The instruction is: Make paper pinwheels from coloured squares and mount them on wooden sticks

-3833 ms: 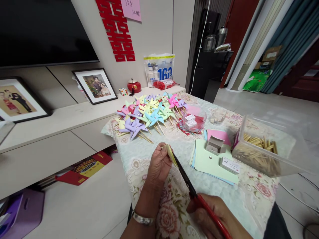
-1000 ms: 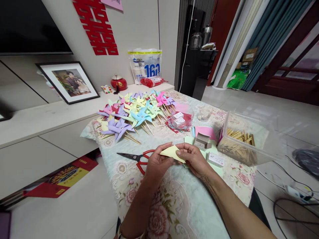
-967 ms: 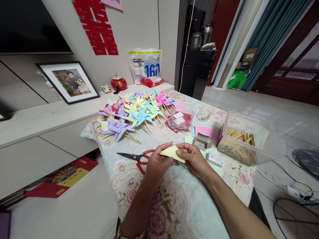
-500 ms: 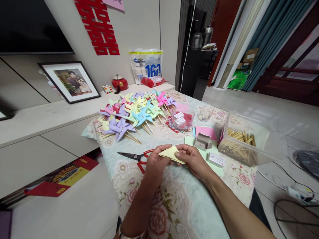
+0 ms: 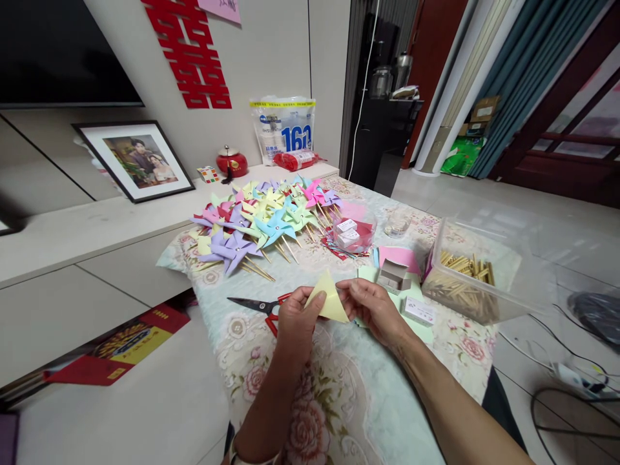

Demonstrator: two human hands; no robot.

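Note:
My left hand (image 5: 299, 318) pinches a piece of pale yellow paper (image 5: 332, 302), its thumb lying across the front. The paper is folded to a triangle with one point up. My right hand (image 5: 372, 305) is closed at the paper's right edge, its fingertips against that edge; part of its grip is hidden. Beyond my left hand lie scissors (image 5: 252, 303) with red handles, partly covered by that hand. Light green paper sheets (image 5: 394, 302) lie beyond my right hand, with an open small box (image 5: 393, 275) and a white small box (image 5: 419, 311) on them.
Several paper pinwheels (image 5: 276, 227) on sticks are heaped at the table's far left. A clear round container (image 5: 356, 236) holds small boxes. To the right, a clear plastic bin (image 5: 465, 294) contains gold-coloured sticks. A flowered cloth (image 5: 339, 387) covers the table.
The yellow paper has turned from lying flat between both hands to standing with a point up. My right hand has shifted from on top of it to its right edge.

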